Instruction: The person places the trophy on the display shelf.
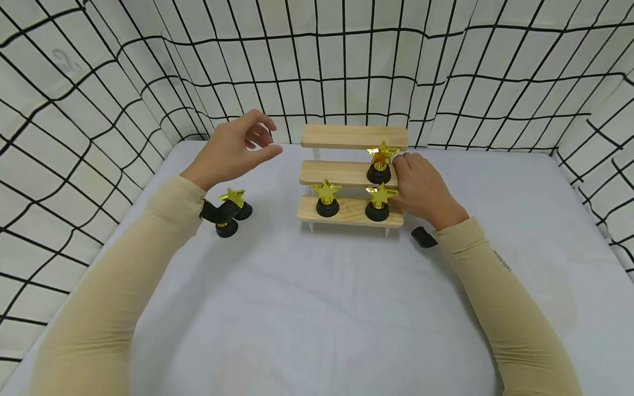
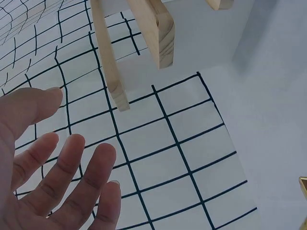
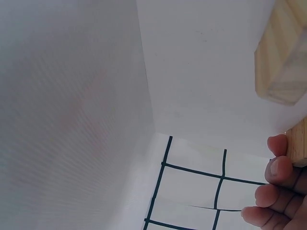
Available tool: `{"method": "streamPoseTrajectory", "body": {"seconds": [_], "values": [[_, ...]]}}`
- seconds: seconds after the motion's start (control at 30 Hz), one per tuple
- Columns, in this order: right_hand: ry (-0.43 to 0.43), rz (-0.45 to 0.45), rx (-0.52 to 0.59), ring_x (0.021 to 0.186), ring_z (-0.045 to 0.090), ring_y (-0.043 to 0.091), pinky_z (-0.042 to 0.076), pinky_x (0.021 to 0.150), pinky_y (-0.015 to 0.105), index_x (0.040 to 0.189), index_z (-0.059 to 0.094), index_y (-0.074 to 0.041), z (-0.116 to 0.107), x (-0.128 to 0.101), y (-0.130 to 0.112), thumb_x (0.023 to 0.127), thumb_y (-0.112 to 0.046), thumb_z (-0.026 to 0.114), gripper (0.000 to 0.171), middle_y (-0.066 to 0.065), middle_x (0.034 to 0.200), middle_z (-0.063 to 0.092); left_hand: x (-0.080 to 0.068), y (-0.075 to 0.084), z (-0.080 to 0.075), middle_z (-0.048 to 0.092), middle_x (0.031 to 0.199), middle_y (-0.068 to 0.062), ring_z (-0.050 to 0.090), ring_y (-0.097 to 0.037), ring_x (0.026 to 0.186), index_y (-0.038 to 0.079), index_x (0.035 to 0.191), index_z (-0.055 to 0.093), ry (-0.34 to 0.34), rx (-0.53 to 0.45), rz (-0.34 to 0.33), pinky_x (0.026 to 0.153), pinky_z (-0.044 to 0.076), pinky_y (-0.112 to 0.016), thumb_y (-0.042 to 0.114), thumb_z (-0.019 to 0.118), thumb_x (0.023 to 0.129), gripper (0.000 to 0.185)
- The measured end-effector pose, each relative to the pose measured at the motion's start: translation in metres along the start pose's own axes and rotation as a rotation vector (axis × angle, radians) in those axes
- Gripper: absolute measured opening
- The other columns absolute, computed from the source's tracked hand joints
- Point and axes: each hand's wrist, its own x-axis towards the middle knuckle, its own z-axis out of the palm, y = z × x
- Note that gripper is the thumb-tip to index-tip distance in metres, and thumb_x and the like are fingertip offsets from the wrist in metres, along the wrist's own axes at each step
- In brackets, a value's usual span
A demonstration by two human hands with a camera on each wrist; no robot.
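A three-tier wooden display shelf (image 1: 346, 137) stands near the table's back. My right hand (image 1: 421, 187) grips the right end of its middle board; in the right wrist view its curled fingers (image 3: 280, 170) touch the wood. Beside that hand, a gold star trophy (image 1: 378, 168) with a black base stands on the middle board. The bottom board bears a left star trophy (image 1: 327, 199) and a right star trophy (image 1: 378, 204). My left hand (image 1: 235, 147) hovers left of the shelf, fingers loosely bent around nothing. In the left wrist view the board ends (image 2: 165, 43) are apart from it.
Two more trophies stand on the table under my left wrist: one star trophy (image 1: 242, 206) shows clearly, while the other's black base (image 1: 227, 229) peeks out below the wrist camera. A black wire grid (image 1: 344, 77) lines the white walls around the white tabletop (image 1: 317, 308).
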Motion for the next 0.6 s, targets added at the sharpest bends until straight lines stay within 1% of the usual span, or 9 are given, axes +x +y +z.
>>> {"method": "streamPoseTrajectory", "body": {"seconds": [0.1, 0.23, 0.33, 0.43, 0.57, 0.6], "values": [[-0.009, -0.002, 0.004, 0.091, 0.052, 0.034, 0.047, 0.08, 0.045, 0.113, 0.055, 0.007, 0.0, 0.0, 0.0, 0.079, -0.022, 0.071, 0.047, 0.018, 0.096, 0.058, -0.006, -0.008, -0.004, 0.068, 0.113, -0.007, 0.067, -0.025, 0.109, 0.016, 0.128, 0.056, 0.013, 0.003, -0.02, 0.105, 0.055, -0.043, 0.039, 0.069, 0.098, 0.04], [-0.025, 0.006, 0.015, 0.093, 0.052, 0.034, 0.047, 0.082, 0.045, 0.115, 0.054, 0.007, -0.001, 0.0, 0.001, 0.076, -0.017, 0.069, 0.048, 0.018, 0.099, 0.059, -0.013, -0.019, -0.006, 0.069, 0.112, -0.007, 0.067, -0.024, 0.107, 0.015, 0.127, 0.057, 0.038, -0.003, -0.02, 0.102, 0.055, -0.042, 0.037, 0.07, 0.098, 0.039], [-0.033, 0.013, 0.023, 0.094, 0.052, 0.034, 0.047, 0.083, 0.046, 0.116, 0.054, 0.007, -0.001, 0.0, 0.0, 0.075, -0.016, 0.069, 0.049, 0.018, 0.1, 0.058, -0.018, -0.027, -0.007, 0.069, 0.112, -0.007, 0.067, -0.024, 0.105, 0.014, 0.128, 0.058, 0.046, -0.003, -0.026, 0.1, 0.055, -0.041, 0.036, 0.069, 0.098, 0.039], [-0.042, 0.019, 0.026, 0.095, 0.052, 0.034, 0.048, 0.084, 0.046, 0.117, 0.053, 0.007, -0.002, 0.0, 0.0, 0.076, -0.017, 0.07, 0.051, 0.018, 0.101, 0.058, -0.025, -0.035, -0.008, 0.069, 0.113, -0.006, 0.067, -0.023, 0.106, 0.015, 0.129, 0.057, 0.041, -0.002, -0.046, 0.098, 0.053, -0.035, 0.039, 0.069, 0.098, 0.04], [-0.042, 0.024, 0.027, 0.095, 0.052, 0.034, 0.048, 0.085, 0.046, 0.117, 0.053, 0.007, -0.001, 0.0, 0.0, 0.076, -0.02, 0.074, 0.054, 0.019, 0.102, 0.058, -0.035, -0.044, -0.009, 0.07, 0.115, -0.006, 0.066, -0.021, 0.108, 0.016, 0.129, 0.057, 0.03, -0.008, -0.066, 0.092, 0.049, -0.021, 0.043, 0.068, 0.098, 0.042], [-0.041, 0.024, 0.028, 0.095, 0.052, 0.034, 0.048, 0.085, 0.046, 0.118, 0.053, 0.007, -0.001, 0.0, 0.0, 0.076, -0.02, 0.074, 0.054, 0.019, 0.102, 0.059, -0.038, -0.046, -0.009, 0.071, 0.115, -0.005, 0.065, -0.018, 0.107, 0.017, 0.129, 0.058, 0.028, -0.015, -0.07, 0.091, 0.049, -0.02, 0.044, 0.069, 0.098, 0.042]]}}
